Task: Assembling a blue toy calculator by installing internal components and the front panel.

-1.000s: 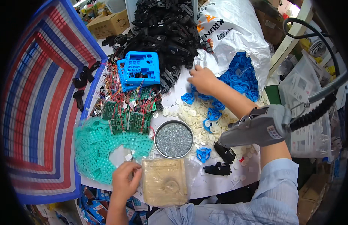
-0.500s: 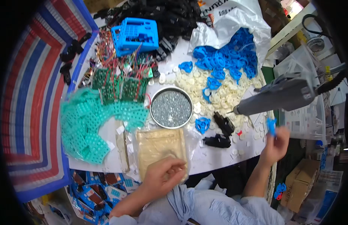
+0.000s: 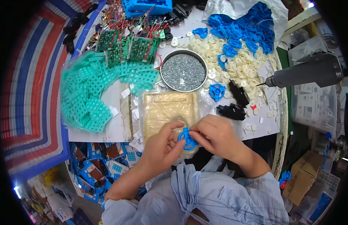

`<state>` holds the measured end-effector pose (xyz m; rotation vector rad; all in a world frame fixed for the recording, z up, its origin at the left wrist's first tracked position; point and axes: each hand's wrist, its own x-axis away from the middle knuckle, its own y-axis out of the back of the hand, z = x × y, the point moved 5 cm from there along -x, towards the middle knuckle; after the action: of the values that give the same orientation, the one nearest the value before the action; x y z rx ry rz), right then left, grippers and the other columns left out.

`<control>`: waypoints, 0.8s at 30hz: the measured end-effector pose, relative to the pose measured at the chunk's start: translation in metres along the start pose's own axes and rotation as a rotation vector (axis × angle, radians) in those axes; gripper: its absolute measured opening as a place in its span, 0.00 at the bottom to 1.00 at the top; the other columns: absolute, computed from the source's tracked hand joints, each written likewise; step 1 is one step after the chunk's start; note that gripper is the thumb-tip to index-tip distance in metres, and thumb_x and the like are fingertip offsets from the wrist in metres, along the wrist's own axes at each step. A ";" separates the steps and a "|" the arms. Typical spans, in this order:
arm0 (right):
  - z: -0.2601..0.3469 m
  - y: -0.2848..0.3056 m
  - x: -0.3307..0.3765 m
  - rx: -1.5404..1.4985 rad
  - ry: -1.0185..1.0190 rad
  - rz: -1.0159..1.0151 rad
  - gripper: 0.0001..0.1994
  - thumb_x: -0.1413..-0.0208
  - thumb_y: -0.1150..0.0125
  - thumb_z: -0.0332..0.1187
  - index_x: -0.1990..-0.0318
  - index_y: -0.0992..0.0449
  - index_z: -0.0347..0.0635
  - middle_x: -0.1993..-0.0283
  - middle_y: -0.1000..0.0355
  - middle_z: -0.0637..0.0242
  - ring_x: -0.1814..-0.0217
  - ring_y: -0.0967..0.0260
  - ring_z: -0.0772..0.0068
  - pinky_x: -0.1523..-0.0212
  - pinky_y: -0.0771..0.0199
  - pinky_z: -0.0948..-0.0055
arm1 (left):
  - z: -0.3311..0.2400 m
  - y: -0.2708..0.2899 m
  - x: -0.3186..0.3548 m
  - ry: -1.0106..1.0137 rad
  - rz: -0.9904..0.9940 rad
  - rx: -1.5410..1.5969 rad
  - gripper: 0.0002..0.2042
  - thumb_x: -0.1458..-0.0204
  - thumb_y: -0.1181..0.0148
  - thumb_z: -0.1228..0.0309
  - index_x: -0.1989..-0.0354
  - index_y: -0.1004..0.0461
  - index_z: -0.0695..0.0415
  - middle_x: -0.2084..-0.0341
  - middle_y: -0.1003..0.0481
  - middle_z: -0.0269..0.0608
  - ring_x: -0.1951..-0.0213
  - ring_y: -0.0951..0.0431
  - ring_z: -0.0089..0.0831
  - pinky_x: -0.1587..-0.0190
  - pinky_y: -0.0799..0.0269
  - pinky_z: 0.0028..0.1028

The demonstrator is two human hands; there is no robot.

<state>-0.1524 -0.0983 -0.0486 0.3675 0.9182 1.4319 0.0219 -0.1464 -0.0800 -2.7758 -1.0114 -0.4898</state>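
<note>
A blue plastic ring-shaped part (image 3: 186, 140) with spokes is between my two hands, over the front of the wrapped tan pad (image 3: 170, 107). My left hand (image 3: 162, 148) grips it at the left edge between thumb and fingers. My right hand (image 3: 217, 137) is closed, its thumb and fingertips pinching the part's upper right side; anything small under those fingertips is hidden. Another blue ring part (image 3: 217, 92) lies beyond, beside two black plastic pieces (image 3: 239, 93). Behind the pad stands a round tin (image 3: 162, 77) full of small metal screws.
An electric screwdriver (image 3: 305, 73) hangs at the right, its bit pointing left. White discs (image 3: 249, 63) and a bag of blue parts (image 3: 245, 26) fill the back right. Teal keypad sheets (image 3: 87, 90) and green circuit boards (image 3: 144, 48) lie left. Blue printed pieces (image 3: 95, 168) sit below the table edge.
My right hand has come from the far right, below the screwdriver, to the middle with the blue ring part. My left hand has closed on that part. The view has shifted downward.
</note>
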 end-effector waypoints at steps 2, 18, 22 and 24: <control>-0.002 -0.008 -0.001 0.054 -0.028 0.026 0.08 0.47 0.32 0.34 0.70 0.24 0.43 0.72 0.29 0.64 0.69 0.27 0.60 0.70 0.27 0.63 | -0.001 0.013 0.009 -0.095 -0.177 -0.305 0.25 0.41 0.37 0.78 0.36 0.36 0.63 0.67 0.24 0.37 0.70 0.24 0.17 0.70 0.29 0.18; -0.019 -0.048 -0.014 0.221 -0.033 0.051 0.09 0.49 0.31 0.32 0.68 0.26 0.42 0.73 0.29 0.62 0.69 0.26 0.57 0.71 0.27 0.62 | 0.009 0.000 0.015 -0.672 0.046 -1.301 0.27 0.51 0.32 0.58 0.45 0.24 0.61 0.42 0.27 0.43 0.38 0.29 0.39 0.40 0.39 0.47; -0.038 -0.001 0.004 -0.067 -0.056 0.091 0.13 0.46 0.30 0.34 0.56 0.21 0.41 0.69 0.26 0.63 0.68 0.25 0.58 0.68 0.26 0.62 | 0.012 -0.004 0.012 -0.647 0.070 -1.271 0.29 0.52 0.32 0.58 0.43 0.25 0.62 0.41 0.28 0.46 0.37 0.30 0.43 0.42 0.40 0.49; -0.046 0.053 0.027 -0.107 -0.182 0.075 0.16 0.45 0.30 0.34 0.50 0.20 0.40 0.67 0.25 0.63 0.67 0.25 0.60 0.67 0.26 0.63 | 0.010 -0.009 0.009 -0.658 0.086 -1.253 0.29 0.52 0.32 0.60 0.43 0.26 0.63 0.42 0.28 0.47 0.37 0.30 0.45 0.42 0.41 0.50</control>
<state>-0.2247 -0.0787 -0.0482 0.4479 0.6840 1.4832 0.0255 -0.1316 -0.0863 -4.2831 -0.7836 -0.1887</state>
